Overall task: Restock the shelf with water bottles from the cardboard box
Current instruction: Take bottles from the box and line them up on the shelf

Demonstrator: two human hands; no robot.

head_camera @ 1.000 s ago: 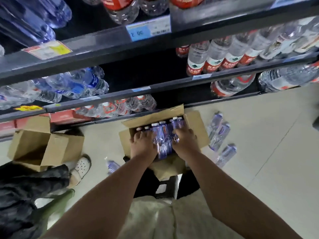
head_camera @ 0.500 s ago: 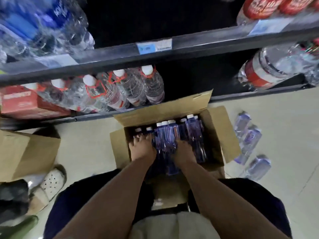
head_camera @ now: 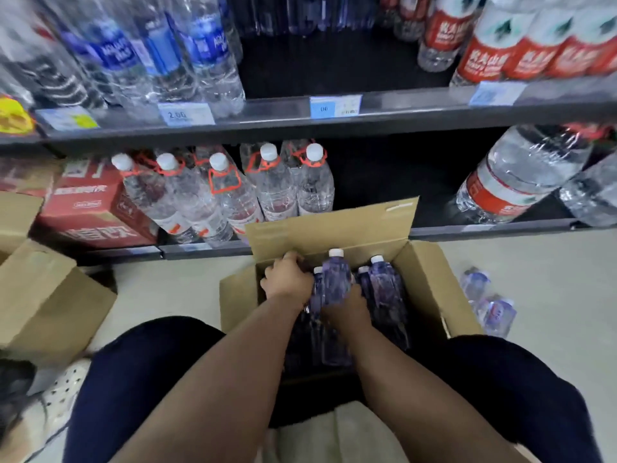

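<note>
The right hand, fingers wrapped round a purple-tinted plastic water bottle, had raised it above its neighbours in the brown cardboard box, ready for shelving, I judged, while the left hand curled just beside, grip unclear.

An open brown cardboard box holds upright purple-tinted clear plastic water bottles with white caps; one raised bottle stands higher, near the box's middle.
</note>
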